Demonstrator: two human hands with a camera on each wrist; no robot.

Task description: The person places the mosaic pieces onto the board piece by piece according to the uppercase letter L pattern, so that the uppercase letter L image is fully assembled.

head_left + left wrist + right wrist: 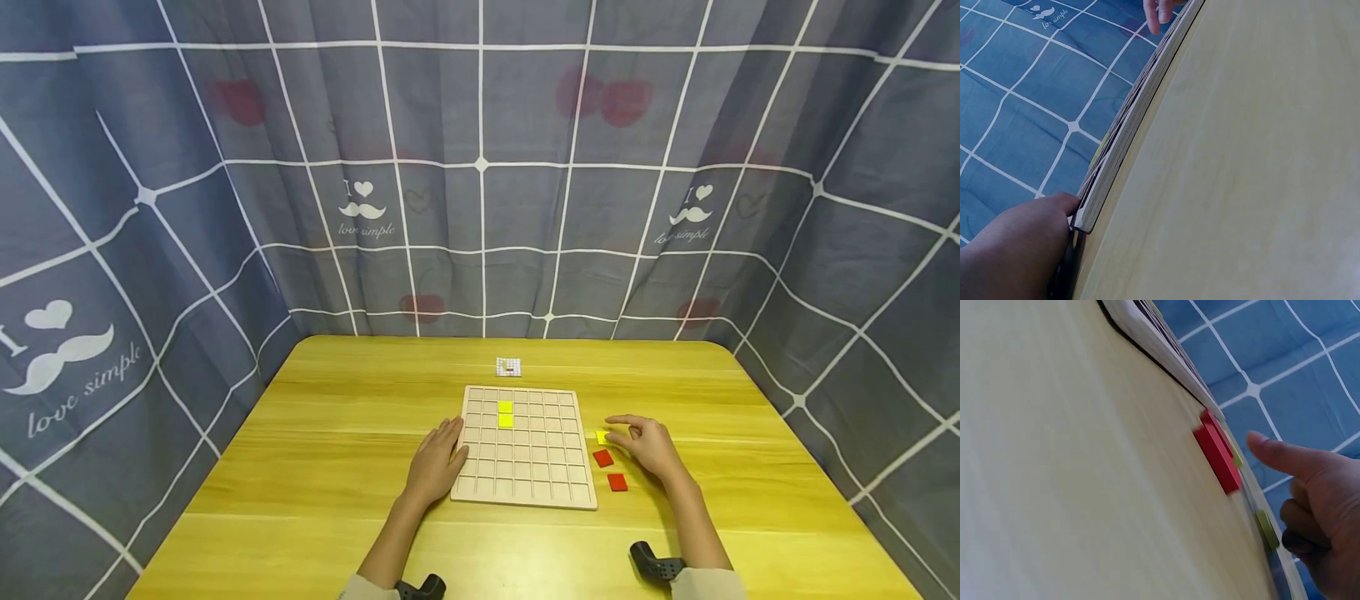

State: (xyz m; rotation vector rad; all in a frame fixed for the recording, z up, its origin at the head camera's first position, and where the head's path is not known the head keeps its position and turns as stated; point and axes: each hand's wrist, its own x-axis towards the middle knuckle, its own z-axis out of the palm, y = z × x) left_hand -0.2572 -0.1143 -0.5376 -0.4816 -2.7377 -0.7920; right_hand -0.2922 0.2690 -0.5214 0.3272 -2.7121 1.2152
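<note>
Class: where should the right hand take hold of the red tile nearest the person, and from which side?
Probably best pinched by two opposite edges, the right hand coming from above and the right. The red tile lies flat on the table, leaving its top and sides exposed, and the board is at its left.

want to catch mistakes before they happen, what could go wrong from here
The right grip is at a yellow tile that has a red tile lying close by, so a careless reach might knock the red one askew.
That yellow tile is small and flat, so it could slip when picked up.
The left grip touches the left edge of the grid board; a push there might slide it toward the loose tiles.
</note>
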